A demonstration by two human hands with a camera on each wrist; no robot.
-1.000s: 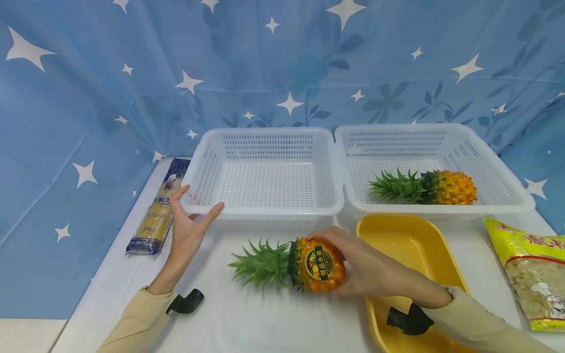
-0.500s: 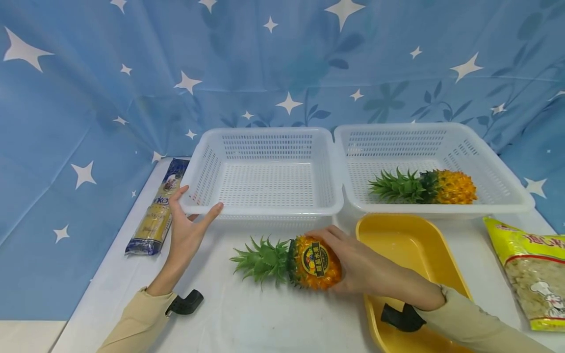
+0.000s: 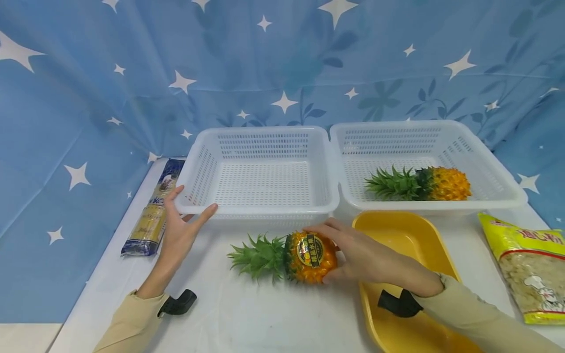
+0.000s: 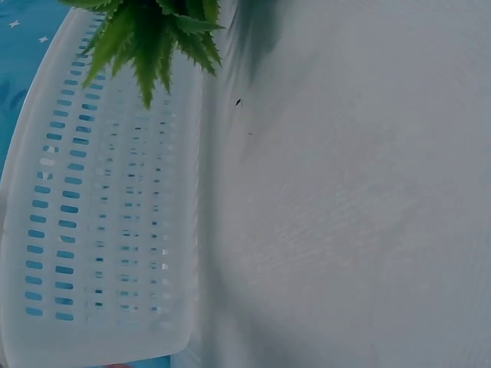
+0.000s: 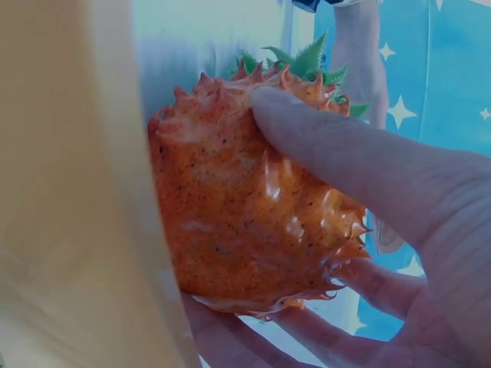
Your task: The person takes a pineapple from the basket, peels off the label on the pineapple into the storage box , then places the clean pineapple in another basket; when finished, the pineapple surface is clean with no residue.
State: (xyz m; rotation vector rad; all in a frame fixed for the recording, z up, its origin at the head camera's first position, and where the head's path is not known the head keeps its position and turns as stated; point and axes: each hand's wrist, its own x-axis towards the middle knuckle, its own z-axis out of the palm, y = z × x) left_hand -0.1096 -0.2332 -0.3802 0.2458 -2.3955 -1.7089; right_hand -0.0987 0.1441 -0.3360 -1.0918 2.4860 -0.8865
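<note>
In the head view, my right hand (image 3: 359, 252) grips the orange body of a pineapple (image 3: 311, 267) that bears a round black-and-gold label. Its green crown points left. Seen from the right wrist, the thumb (image 5: 337, 146) lies along one side of the spiky fruit (image 5: 245, 207) and the other fingers curl beneath its base. My left hand (image 3: 181, 233) holds the front left corner of a white slotted basket (image 3: 260, 210), thumb at the front rim and fingers at the left rim. From the left wrist, the basket wall (image 4: 92, 230) shows with the green crown (image 4: 153, 38) overlapping its far end.
A second white basket (image 3: 432, 206) holding another pineapple (image 3: 448, 184) stands to the right. A yellow tub (image 3: 397, 220) sits under my right forearm. A yellow-topped bag (image 3: 534, 279) lies far right, a long blue-and-gold packet (image 3: 150, 220) far left.
My right hand and the pineapple have shifted slightly away from me, toward the left basket, and a little left. My left hand keeps its place at the basket corner.
</note>
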